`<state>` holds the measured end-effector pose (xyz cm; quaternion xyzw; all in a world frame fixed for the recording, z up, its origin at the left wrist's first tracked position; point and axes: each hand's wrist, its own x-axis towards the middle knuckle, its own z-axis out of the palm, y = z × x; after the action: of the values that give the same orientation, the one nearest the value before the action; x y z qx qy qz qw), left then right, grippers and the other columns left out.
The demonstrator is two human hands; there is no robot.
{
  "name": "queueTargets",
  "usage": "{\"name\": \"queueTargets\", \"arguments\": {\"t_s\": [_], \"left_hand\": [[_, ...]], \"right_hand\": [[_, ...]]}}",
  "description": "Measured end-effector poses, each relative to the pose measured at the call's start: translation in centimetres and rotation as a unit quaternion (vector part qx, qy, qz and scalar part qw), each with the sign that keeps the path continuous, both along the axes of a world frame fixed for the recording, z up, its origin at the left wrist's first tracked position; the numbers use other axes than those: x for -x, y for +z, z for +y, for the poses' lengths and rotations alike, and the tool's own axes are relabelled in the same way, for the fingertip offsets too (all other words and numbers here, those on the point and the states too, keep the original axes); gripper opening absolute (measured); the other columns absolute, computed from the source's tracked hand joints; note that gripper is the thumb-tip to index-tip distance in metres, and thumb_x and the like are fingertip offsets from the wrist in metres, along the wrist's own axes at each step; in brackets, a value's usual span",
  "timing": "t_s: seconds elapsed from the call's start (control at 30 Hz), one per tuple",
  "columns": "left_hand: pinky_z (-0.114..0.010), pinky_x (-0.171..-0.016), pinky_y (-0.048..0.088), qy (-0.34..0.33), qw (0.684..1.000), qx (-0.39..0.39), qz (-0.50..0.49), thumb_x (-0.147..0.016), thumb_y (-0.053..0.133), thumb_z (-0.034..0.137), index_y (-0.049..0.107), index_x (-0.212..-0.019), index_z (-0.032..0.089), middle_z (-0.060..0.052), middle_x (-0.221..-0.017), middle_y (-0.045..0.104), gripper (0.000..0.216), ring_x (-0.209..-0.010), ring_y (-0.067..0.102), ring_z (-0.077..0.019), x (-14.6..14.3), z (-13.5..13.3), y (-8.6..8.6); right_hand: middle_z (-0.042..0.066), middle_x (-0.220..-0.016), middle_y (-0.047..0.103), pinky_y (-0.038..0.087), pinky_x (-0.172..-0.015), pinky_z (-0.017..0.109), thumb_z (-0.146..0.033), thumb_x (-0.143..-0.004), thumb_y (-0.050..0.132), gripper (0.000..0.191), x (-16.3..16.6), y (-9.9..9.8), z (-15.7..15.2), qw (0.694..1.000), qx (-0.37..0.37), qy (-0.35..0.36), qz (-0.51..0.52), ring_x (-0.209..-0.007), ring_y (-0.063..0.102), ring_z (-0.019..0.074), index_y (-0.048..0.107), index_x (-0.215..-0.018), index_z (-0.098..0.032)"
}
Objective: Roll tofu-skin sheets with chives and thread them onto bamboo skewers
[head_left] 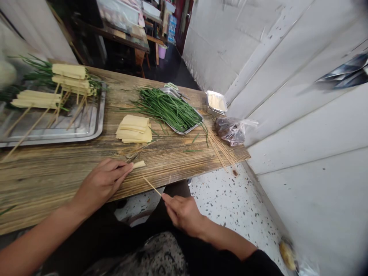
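My left hand [107,178] is closed around a pale yellow tofu-skin roll [139,164], pressing it near the table's front edge. Only one end of the roll sticks out past the fingertips. In my right hand [182,212] is a thin bamboo skewer [151,186], gripped at its lower part. The skewer's tip points up and left toward the roll, a short gap away from it. Beyond my left hand lies a stack of tofu-skin sheets [133,129]. Green chives [169,107] are heaped on a small metal tray [189,131] behind it.
On the left, a large metal tray [97,122] holds skewered tofu-skin rolls [70,71] and greens. Loose skewers [220,145] overhang the right edge, beside a plastic bag [232,130] and a foil box [216,102]. Scissors [171,86] lie behind the chives. A white wall [287,115] bounds the right.
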<state>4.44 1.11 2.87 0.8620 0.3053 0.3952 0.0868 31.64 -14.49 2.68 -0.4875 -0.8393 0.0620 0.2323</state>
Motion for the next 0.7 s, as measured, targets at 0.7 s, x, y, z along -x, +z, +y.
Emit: {"name": "queueTargets", "arguments": {"t_s": [0.7], "left_hand": [[-0.031,-0.077,0.049,-0.014,1.000,-0.005,-0.007,-0.101,0.057,0.015,0.078,-0.116,0.027,-0.003,-0.095,0.076,0.029,-0.083,0.064,-0.0182,-0.2,0.2,0.3]], "right_hand": [[0.013,-0.092,0.083,0.064,-0.073,0.027,-0.022,-0.100,0.052,0.044,2.7,-0.8,2.6,0.996,0.082,-0.039,0.007,-0.077,0.078,0.0207,0.069,-0.138,-0.009]]}}
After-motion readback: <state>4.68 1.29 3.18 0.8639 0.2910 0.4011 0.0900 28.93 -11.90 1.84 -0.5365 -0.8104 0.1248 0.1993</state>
